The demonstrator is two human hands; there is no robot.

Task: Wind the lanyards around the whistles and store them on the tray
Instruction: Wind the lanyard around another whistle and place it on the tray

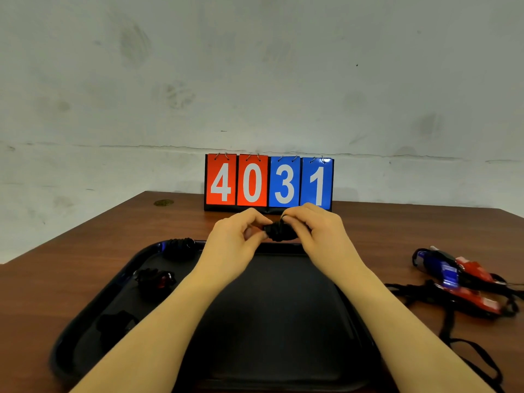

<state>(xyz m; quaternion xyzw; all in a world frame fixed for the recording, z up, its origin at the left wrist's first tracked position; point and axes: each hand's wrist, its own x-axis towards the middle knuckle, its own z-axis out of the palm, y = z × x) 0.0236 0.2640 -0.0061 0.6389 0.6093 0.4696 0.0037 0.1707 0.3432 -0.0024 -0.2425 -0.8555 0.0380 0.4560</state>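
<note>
Above the far edge of the black tray (283, 321), both hands hold a whistle wrapped in black lanyard (279, 232). My left hand (236, 236) pinches its left end, and my right hand (314, 231) grips it from the right with fingers curled over the top. Three wound whistles lie on the tray's left side: one at the far corner (181, 246), one with red showing (156, 277), one dark bundle (114, 324). Unwound blue (436, 265) and red whistles (470, 299) with loose black lanyards (453, 330) lie on the table at the right.
A flip scoreboard (268, 181) reading 4031 stands at the back of the brown wooden table (85, 251), against a pale wall. The table's left edge runs diagonally at the left.
</note>
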